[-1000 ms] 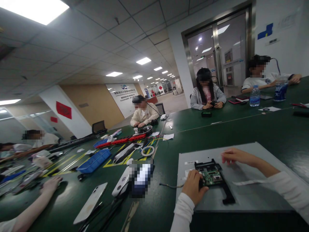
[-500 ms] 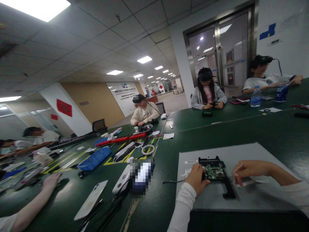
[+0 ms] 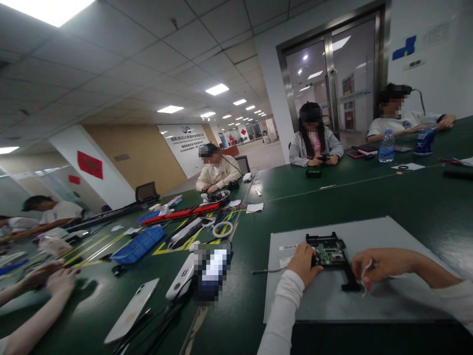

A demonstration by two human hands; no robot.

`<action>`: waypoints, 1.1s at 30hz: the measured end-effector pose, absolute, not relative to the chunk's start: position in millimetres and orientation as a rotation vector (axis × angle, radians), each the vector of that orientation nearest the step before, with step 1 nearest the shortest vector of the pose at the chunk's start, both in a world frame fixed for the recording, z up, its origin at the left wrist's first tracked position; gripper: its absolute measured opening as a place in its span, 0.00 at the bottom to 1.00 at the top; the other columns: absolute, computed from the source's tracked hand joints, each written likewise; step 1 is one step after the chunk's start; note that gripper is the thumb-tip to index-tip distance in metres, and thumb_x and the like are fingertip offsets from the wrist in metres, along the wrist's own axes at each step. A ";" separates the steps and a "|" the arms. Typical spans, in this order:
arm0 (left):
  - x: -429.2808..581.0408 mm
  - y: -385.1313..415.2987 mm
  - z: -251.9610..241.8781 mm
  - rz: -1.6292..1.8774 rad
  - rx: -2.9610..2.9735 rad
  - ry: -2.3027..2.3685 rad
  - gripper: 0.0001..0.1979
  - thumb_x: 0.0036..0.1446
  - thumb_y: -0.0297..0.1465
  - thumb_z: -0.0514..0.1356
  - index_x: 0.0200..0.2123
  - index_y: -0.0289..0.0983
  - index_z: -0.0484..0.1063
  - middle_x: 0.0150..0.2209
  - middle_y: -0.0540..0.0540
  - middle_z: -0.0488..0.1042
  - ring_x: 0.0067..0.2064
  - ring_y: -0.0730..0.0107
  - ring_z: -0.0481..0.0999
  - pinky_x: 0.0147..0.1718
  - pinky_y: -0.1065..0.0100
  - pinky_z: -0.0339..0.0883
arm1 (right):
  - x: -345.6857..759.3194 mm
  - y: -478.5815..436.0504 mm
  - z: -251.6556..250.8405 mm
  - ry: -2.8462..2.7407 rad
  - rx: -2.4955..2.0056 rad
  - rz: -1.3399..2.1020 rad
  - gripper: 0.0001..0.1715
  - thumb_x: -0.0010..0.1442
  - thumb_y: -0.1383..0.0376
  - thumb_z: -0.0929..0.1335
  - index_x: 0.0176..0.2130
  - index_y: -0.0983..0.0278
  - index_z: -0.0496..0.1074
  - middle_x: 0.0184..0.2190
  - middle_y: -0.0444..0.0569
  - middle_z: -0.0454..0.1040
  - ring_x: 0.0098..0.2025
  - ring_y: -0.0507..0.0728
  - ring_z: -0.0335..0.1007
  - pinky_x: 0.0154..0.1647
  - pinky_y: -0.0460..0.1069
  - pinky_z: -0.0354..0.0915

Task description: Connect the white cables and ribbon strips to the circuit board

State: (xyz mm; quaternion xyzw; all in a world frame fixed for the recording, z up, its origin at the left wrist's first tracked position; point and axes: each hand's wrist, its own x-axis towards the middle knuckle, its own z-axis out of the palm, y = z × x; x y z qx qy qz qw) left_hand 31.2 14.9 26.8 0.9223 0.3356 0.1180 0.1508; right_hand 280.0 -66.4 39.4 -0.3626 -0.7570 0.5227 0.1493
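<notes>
At the far left of the green counter (image 3: pixel 369 197), a co-worker's hands (image 3: pixel 48 283) are seen resting, with a phone (image 3: pixel 131 311) laid flat just beside them. Further right, a blue tray (image 3: pixel 138 245) and a roll of tape (image 3: pixel 222 230) are set among loose cables, well apart from the work. Near the front edge, a grey panel (image 3: pixel 388 301) is laid flat on the counter, and a black bracket with a green circuit board (image 3: pixel 327 254) is seated on it. The left hand (image 3: pixel 303 264) is pressed against the board's left edge, its grip closed there, apparently so that the board is steadied. The right hand (image 3: pixel 375 265) is held just right of the bracket, fingers pinched shut on a thin white strip (image 3: pixel 364 281), which hangs curled below them.
</notes>
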 end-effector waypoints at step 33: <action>55.0 -5.3 29.3 0.418 2.710 1.170 0.18 0.47 0.39 0.58 0.41 0.39 0.64 0.44 0.44 0.64 0.49 0.57 0.59 0.49 0.52 0.50 | 314.2 -57.7 38.6 -1.007 -0.965 1.363 0.19 0.52 0.55 0.65 0.40 0.62 0.70 0.46 0.51 0.67 0.49 0.60 0.61 0.49 0.54 0.60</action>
